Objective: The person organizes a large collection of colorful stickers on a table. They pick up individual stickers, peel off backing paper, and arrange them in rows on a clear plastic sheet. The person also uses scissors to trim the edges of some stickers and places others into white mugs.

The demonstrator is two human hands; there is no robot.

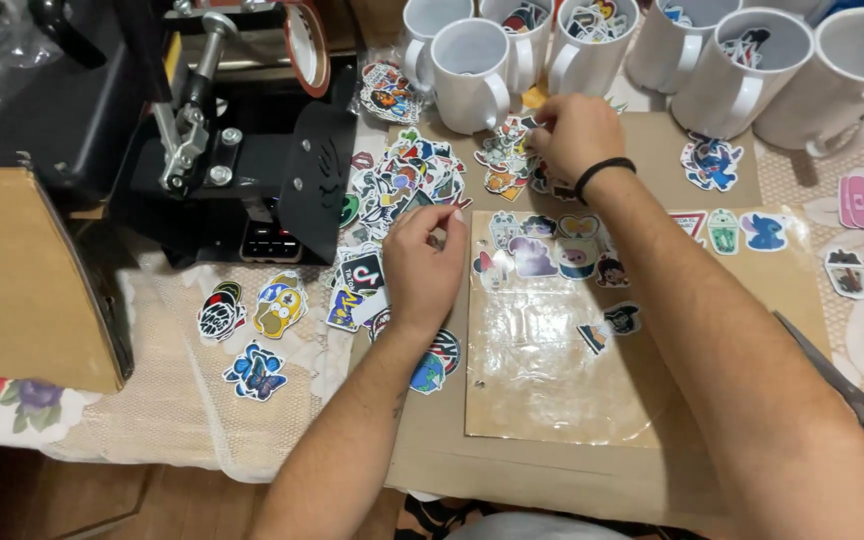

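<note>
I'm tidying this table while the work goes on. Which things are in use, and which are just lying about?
In use: left hand and right hand picking among loose stickers; clear sheet carrying placed stickers.

Lying about: white mugs, scissors, black press machine, cardboard box.

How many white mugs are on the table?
7 white mugs show, all along the table's far edge: four clustered at center, three larger-looking at right. More may sit beyond the frame.
</note>
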